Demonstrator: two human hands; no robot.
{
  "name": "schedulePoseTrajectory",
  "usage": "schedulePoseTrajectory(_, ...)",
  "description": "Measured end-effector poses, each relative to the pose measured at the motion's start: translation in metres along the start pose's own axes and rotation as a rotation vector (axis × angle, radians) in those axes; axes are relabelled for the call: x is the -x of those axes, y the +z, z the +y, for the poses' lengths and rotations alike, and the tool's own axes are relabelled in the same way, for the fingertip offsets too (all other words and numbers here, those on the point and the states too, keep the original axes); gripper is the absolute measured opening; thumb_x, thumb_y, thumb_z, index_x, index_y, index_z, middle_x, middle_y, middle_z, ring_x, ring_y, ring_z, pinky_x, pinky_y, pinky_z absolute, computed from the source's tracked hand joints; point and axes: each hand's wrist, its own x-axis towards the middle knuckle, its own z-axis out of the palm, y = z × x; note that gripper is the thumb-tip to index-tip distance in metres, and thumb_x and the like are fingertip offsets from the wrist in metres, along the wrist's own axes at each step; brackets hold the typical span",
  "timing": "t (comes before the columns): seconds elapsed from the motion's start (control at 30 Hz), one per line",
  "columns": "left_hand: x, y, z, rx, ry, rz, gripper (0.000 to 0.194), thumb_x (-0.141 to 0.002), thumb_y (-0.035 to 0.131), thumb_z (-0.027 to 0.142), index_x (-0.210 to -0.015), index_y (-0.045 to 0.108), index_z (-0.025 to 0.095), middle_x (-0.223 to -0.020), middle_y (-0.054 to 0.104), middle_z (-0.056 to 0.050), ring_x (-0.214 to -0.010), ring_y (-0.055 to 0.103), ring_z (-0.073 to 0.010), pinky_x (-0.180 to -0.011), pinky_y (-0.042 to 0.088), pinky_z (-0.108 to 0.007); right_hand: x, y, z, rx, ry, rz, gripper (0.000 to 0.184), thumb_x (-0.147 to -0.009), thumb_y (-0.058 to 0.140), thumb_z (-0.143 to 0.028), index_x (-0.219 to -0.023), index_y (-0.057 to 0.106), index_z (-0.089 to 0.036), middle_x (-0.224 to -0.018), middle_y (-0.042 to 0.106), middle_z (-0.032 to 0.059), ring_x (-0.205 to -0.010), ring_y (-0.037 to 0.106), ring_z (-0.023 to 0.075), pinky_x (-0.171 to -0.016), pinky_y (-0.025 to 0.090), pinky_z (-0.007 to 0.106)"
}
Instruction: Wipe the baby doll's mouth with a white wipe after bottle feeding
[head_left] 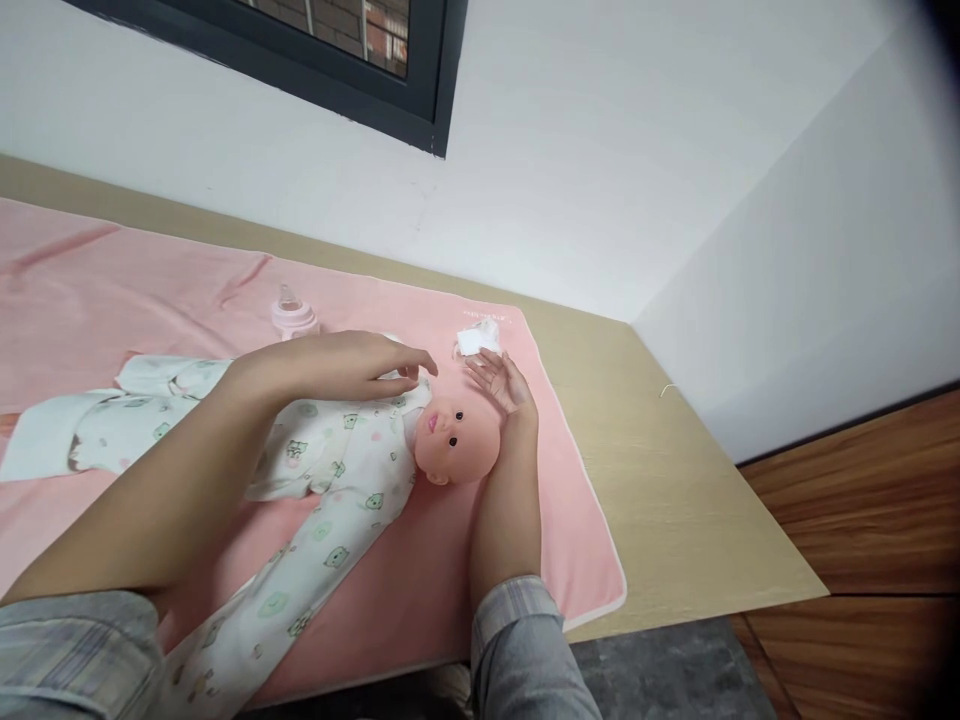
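A baby doll [466, 448] lies on its back on a pink blanket [420, 600], its head toward the right. It wears a white outfit [360, 450] printed with green animal faces. My left hand [371, 366] reaches across the doll's chest near its far shoulder, fingers loosely bent and apart. Around the top of the doll's head curves my right forearm, and my right hand [504, 380] is beyond the head, palm up with fingers spread. Its fingertips are close to a small crumpled white item [478, 338]; whether they touch cannot be told. Neither hand visibly grips anything.
Behind my left wrist stands a pink baby bottle [294, 316] with a clear teat. The blanket covers much of a light wooden tabletop [660, 510]. White walls [570, 180] border the table, with a dark-framed window [435, 90] above. Wood-grain panels [862, 500] are at the right.
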Motion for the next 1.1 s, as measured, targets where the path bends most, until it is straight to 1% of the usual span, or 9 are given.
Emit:
schedulePoseTrajectory(0.17,0.006,0.009,-0.003,0.104,0.128,0.063,0.050,-0.096,0.042,0.055,-0.136,0.058,0.029,-0.138,0.061,-0.004,-0.121,0.059,-0.0293,-0.098,0.044,-0.032,0.002,0.006,0.001,-0.026,-0.030,0.003,0.037,-0.100,0.041,-0.041,-0.106,0.069,-0.018,-0.126,0.069,0.0074,-0.105,0.071,0.0158,-0.091,0.060,0.029)
schedulePoseTrajectory(0.3,0.005,0.024,0.004,0.455,0.266,0.144,0.051,-0.097,0.053,0.049,-0.145,0.050,0.030,-0.150,0.050,-0.005,-0.135,0.049,-0.0293,-0.108,0.043,-0.035,0.008,0.004,-0.005,-0.021,-0.075,-0.108,0.042,-0.098,0.043,-0.047,-0.113,0.070,-0.019,-0.127,0.069,0.0062,-0.106,0.070,0.0150,-0.086,0.061,0.026)
schedulePoseTrajectory(0.47,-0.012,0.044,0.009,0.838,0.079,0.393,0.052,-0.092,0.061,0.053,-0.135,0.055,0.024,-0.145,0.053,-0.009,-0.127,0.055,-0.0304,-0.102,0.049,-0.039,0.022,0.004,-0.024,0.102,-0.168,-0.274,0.048,-0.088,0.058,-0.057,-0.119,0.070,-0.023,-0.139,0.062,0.0055,-0.105,0.068,0.0178,-0.082,0.063,0.029)
schedulePoseTrajectory(0.6,-0.022,0.048,0.004,0.805,-0.133,0.540,0.055,-0.090,0.058,0.061,-0.128,0.059,0.020,-0.141,0.056,-0.010,-0.127,0.054,-0.0323,-0.105,0.046,-0.042,0.038,0.018,-0.044,0.256,-0.231,-0.425,0.067,-0.074,0.069,-0.070,-0.122,0.071,-0.024,-0.145,0.057,0.0087,-0.103,0.067,0.0218,-0.077,0.063,0.033)
schedulePoseTrajectory(0.67,-0.024,0.047,0.001,0.757,-0.166,0.574,0.059,-0.090,0.055,0.066,-0.125,0.061,0.019,-0.139,0.057,-0.011,-0.128,0.052,-0.0334,-0.106,0.045,-0.042,0.045,0.028,-0.053,0.340,-0.233,-0.517,0.070,-0.072,0.070,-0.072,-0.124,0.070,-0.024,-0.146,0.055,0.0103,-0.102,0.067,0.0229,-0.077,0.063,0.036)
schedulePoseTrajectory(0.77,-0.025,0.047,-0.004,0.728,-0.117,0.630,0.058,-0.089,0.054,0.069,-0.115,0.068,0.018,-0.129,0.062,-0.011,-0.124,0.055,-0.0332,-0.107,0.044,-0.042,0.053,0.043,-0.061,0.467,-0.199,-0.640,0.070,-0.075,0.068,-0.071,-0.127,0.068,-0.024,-0.149,0.052,0.0117,-0.105,0.066,0.0233,-0.082,0.062,0.037)
schedulePoseTrajectory(0.9,-0.025,0.047,-0.005,0.815,-0.050,0.778,0.046,-0.083,0.066,0.061,-0.096,0.070,0.017,-0.129,0.062,-0.011,-0.120,0.058,-0.0311,-0.102,0.048,-0.039,0.059,0.055,-0.064,0.539,-0.160,-0.732,0.066,-0.080,0.067,-0.068,-0.130,0.067,-0.024,-0.150,0.051,0.0126,-0.111,0.066,0.0248,-0.087,0.060,0.039)
schedulePoseTrajectory(1.0,-0.019,0.042,-0.002,0.746,-0.025,0.860,0.036,-0.080,0.072,0.054,-0.080,0.068,0.018,-0.137,0.059,-0.010,-0.128,0.054,-0.0310,-0.108,0.044,-0.040,0.061,0.054,-0.064,0.548,-0.141,-0.747,0.067,-0.079,0.069,-0.067,-0.129,0.068,-0.023,-0.147,0.054,0.0142,-0.118,0.064,0.0289,-0.092,0.058,0.044)
schedulePoseTrajectory(1.1,-0.009,0.034,0.001,0.659,0.000,0.840,0.031,-0.081,0.072,0.048,-0.072,0.064,0.019,-0.141,0.059,-0.005,-0.132,0.051,-0.0303,-0.114,0.036,-0.042,0.060,0.044,-0.062,0.507,-0.174,-0.729,0.063,-0.077,0.069,-0.069,-0.119,0.072,-0.021,-0.147,0.054,0.0146,-0.123,0.063,0.0315,-0.099,0.054,0.049)
